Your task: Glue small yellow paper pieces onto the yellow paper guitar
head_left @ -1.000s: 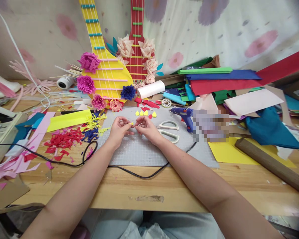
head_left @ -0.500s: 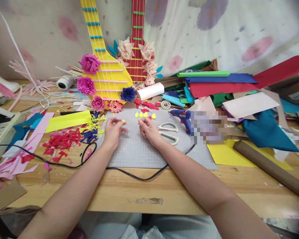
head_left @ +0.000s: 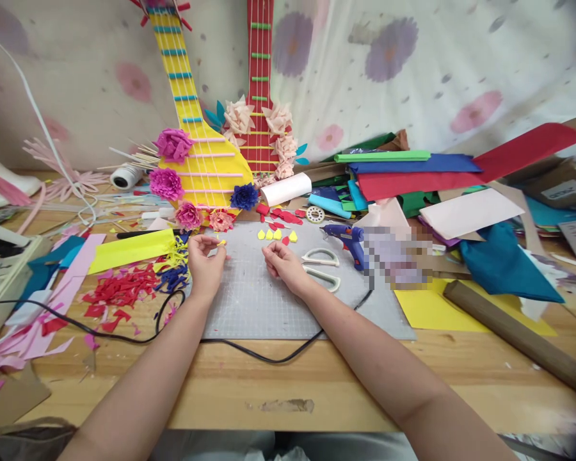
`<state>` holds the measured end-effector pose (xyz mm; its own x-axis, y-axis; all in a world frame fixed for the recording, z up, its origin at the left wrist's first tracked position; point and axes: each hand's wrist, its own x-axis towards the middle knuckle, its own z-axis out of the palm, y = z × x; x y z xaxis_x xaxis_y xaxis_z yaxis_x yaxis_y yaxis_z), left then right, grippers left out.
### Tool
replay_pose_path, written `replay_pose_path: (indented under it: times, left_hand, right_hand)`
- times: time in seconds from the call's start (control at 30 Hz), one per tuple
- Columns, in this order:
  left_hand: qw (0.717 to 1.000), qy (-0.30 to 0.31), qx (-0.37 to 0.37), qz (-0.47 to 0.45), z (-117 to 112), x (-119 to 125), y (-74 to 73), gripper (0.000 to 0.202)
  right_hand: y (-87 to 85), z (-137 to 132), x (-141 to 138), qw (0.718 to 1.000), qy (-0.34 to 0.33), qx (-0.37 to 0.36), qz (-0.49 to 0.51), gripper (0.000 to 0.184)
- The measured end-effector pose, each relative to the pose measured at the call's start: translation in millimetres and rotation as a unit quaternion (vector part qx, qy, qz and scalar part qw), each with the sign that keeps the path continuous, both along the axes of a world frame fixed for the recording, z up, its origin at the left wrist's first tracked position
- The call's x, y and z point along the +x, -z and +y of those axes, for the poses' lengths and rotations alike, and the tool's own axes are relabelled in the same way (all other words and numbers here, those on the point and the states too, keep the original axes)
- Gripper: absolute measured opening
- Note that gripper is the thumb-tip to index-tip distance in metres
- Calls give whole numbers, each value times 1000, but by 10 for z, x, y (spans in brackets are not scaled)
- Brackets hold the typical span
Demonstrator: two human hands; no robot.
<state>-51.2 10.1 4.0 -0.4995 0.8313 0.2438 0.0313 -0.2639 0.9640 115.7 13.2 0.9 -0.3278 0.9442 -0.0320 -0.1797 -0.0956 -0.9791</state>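
Between the thumb and fingers of my left hand [head_left: 205,264] is a small yellow paper piece [head_left: 221,243], above the left part of a grey cutting mat [head_left: 249,314]. My right hand [head_left: 283,264] is closed in a pinch over the middle of the mat; whatever is in its fingertips, if anything, is hidden. Just beyond it lie several yellow paper petals [head_left: 269,235] in a row, with red paper scraps [head_left: 288,218] behind them. Scissors with pale handles [head_left: 324,257] rest right of my right hand, partly covered by it. A blue glue gun [head_left: 348,242] lies farther right.
A yellow paper guitar [head_left: 216,160] and a red one [head_left: 259,141], both with paper flowers, stand at the back. Red shreds [head_left: 120,288] and a yellow paper strip [head_left: 129,251] lie left. Paper sheets [head_left: 413,182] pile up right. A black cord [head_left: 269,360] crosses in front.
My left hand has shifted left with the yellow piece, so the gap between my hands is wider. The right hand stays pinched, barely moved. The camera view has tilted up slightly.
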Motion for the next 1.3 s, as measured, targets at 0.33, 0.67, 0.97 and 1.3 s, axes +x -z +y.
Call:
replay_pose_path:
  times: [0.33, 0.67, 0.97, 1.3]
  left_hand:
    - [997, -66, 14, 37, 79, -249, -57, 30]
    - [997, -43, -17, -55, 76, -201, -9, 31]
    - [990, -36, -55, -126, 89, -181, 22, 31]
    - [988, -40, -12, -149, 93, -178, 21, 27]
  right_hand:
    - [-100, -4, 94, 998, -49, -14, -26, 38]
    - [-495, 452, 227, 994, 85, 15, -62, 32]
    - [-737, 1657, -254, 981, 176, 64, -53, 18]
    - [-741, 1930, -464, 998, 64, -15, 9, 21]
